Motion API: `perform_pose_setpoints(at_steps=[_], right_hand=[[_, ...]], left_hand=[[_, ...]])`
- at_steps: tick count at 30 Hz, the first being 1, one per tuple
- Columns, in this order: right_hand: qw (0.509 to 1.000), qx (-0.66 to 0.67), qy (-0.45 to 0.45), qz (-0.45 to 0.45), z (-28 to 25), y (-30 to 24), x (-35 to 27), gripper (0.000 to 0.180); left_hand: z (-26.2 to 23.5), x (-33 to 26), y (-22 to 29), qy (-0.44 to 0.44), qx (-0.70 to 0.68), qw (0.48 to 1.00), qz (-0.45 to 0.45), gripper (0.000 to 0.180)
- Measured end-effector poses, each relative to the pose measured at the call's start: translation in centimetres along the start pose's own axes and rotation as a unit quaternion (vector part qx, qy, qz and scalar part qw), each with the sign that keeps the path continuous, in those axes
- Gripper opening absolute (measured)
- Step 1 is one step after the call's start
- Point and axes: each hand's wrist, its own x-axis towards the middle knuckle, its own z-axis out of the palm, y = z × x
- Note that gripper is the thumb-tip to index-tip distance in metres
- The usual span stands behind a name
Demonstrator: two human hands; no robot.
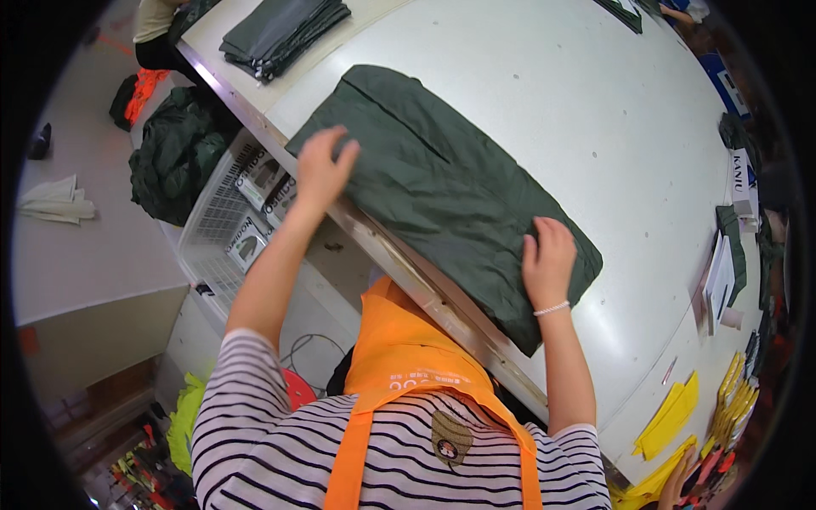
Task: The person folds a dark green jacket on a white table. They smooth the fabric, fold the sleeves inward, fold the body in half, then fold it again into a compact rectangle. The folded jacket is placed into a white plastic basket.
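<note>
A dark green garment (pixel 442 183), folded into a long rectangle, lies slantwise on the white table in front of me. Its near edge runs along the table's edge, and a dark slit-like line shows in its upper part. My left hand (pixel 323 172) is at the garment's left end, thumb and fingers apart; whether it touches the cloth is hard to tell. Toward the right end, my right hand (pixel 549 262) rests on the cloth with its fingers lying over it and the thumb apart. Neither hand visibly grips the fabric.
Folded dark green garments (pixel 285 34) are stacked at the table's far left. Beside the table, a white plastic basket (pixel 212 212) holds boxes, with dark green cloth (pixel 183 153) heaped next to it. Yellow pieces (pixel 667 418) lie at right, near another person's hand (pixel 677 478).
</note>
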Motion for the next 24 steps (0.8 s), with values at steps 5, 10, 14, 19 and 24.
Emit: perform_pose_setpoints(at_steps=[5, 10, 14, 19, 24], right_hand=[[0.995, 0.051, -0.089, -0.012, 5.6, -5.6, 5.7, 0.026], [0.973, 0.094, -0.204, 0.042, 10.7, -9.3, 11.7, 0.031], [0.955, 0.135, -0.258, 0.055, 13.4, -13.1, 16.5, 0.026], [0.976, 0.203, 0.027, -0.071, 10.4, -14.9, 18.4, 0.013], [0.997, 0.08, -0.006, 0.002, 14.3, -13.1, 20.3, 0.009]], left_hand=[[4.0, 11.7, -11.7, -0.128, -0.033, 0.938, -0.322, 0.101], [5.8, 16.5, -10.8, -0.345, -0.117, 0.835, -0.412, 0.094], [6.0, 17.6, -12.5, -0.452, -0.31, 0.753, -0.364, 0.05], [5.0, 17.3, -15.1, -0.469, -0.51, 0.639, -0.334, 0.03], [2.8, 19.6, -13.7, -0.473, -0.452, 0.649, -0.389, 0.048]])
